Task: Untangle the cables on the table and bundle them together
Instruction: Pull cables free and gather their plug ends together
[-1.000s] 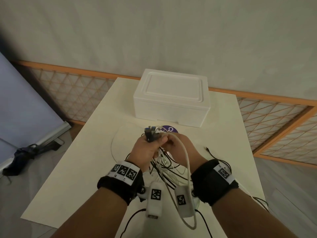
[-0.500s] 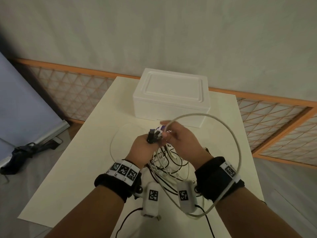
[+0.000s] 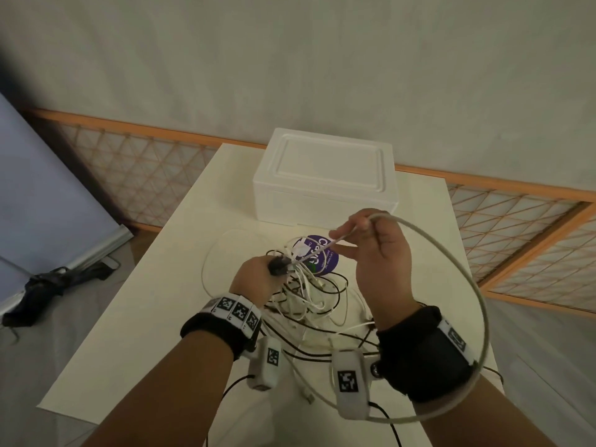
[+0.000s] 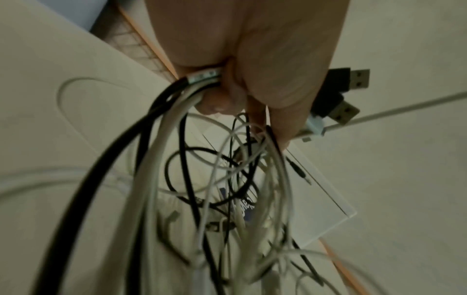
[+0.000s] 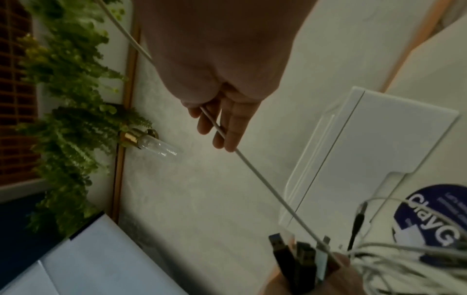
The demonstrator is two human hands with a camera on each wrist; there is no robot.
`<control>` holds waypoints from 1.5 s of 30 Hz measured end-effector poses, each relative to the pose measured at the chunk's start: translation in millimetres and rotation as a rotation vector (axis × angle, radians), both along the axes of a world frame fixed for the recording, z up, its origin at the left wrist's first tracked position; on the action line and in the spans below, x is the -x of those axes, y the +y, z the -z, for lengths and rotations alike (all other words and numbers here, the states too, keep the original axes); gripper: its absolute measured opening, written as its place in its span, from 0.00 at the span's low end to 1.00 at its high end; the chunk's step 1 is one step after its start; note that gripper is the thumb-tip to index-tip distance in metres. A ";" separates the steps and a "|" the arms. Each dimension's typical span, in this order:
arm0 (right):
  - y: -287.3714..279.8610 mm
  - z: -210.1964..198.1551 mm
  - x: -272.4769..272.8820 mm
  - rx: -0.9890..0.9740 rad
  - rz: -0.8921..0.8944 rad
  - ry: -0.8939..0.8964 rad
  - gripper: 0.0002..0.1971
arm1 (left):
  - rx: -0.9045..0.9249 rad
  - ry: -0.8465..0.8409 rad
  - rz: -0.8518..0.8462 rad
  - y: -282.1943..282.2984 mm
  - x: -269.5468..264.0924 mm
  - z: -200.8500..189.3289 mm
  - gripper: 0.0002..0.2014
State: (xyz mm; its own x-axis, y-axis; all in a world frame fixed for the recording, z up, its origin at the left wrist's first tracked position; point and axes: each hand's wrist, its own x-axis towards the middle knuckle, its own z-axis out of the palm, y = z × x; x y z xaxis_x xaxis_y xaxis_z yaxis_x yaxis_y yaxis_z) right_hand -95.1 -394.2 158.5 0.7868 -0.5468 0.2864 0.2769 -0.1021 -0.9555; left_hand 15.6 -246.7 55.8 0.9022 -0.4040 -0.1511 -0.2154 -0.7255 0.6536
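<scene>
Left hand: the left hand (image 3: 254,279) is clenched round a bunch of plugs (image 4: 338,93) and cable ends, raised just above the middle of the worktop (image 3: 154,317).
Right hand: the right hand (image 3: 377,250) pinches one grey cable (image 3: 464,275), taut from the left fist, then arcing wide round the right wrist.
Cables: the tangle (image 3: 309,304) of black and white cables hangs from the left fist onto the worktop, partly over a purple sticker (image 3: 325,262) in front of a white foam box (image 3: 322,182).
Risk, snag: the grey loop could catch on the right wrist strap and drag the tangle tighter.
Risk, slip: a hard pull could tug plugs out of the left fist.
Risk, edge: ends trailing at the near edge could slide off.
</scene>
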 end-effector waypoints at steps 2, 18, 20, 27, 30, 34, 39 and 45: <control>5.0 -1.6 3.8 0.021 0.029 -0.040 0.18 | 0.049 0.017 -0.016 -2.1 -1.5 -4.2 0.13; -60.5 -38.3 19.1 0.513 0.253 -0.052 0.15 | 0.671 0.208 -0.513 36.9 -1.1 -18.9 0.13; -78.9 -38.7 34.4 0.761 0.321 -0.013 0.09 | 0.870 0.373 -0.626 42.8 -0.7 -23.2 0.17; -157.2 1.8 107.5 1.057 0.480 1.284 0.18 | 1.075 0.628 -0.698 49.1 11.2 -26.2 0.19; -138.1 1.1 109.2 0.999 0.265 1.335 0.24 | 1.087 0.631 -0.686 43.7 26.0 -32.2 0.18; -33.5 1.1 73.3 0.839 -0.230 0.710 0.31 | 1.168 0.702 -0.668 23.4 53.9 -44.3 0.18; 53.0 60.7 46.5 1.054 -0.591 0.847 0.17 | 1.276 0.839 -0.601 6.4 88.7 -44.3 0.25; -16.6 85.0 93.5 1.270 -0.563 0.963 0.13 | 1.244 0.807 -0.899 77.0 76.9 -13.2 0.24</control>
State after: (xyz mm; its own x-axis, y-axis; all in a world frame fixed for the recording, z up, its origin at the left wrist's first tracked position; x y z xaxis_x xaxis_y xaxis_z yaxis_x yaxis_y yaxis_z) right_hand -188.6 -410.8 73.6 0.9280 0.0245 -0.3719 -0.0482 -0.9816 -0.1848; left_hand -61.3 -169.8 69.0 0.7529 -0.0739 -0.6540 0.5762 0.5544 0.6006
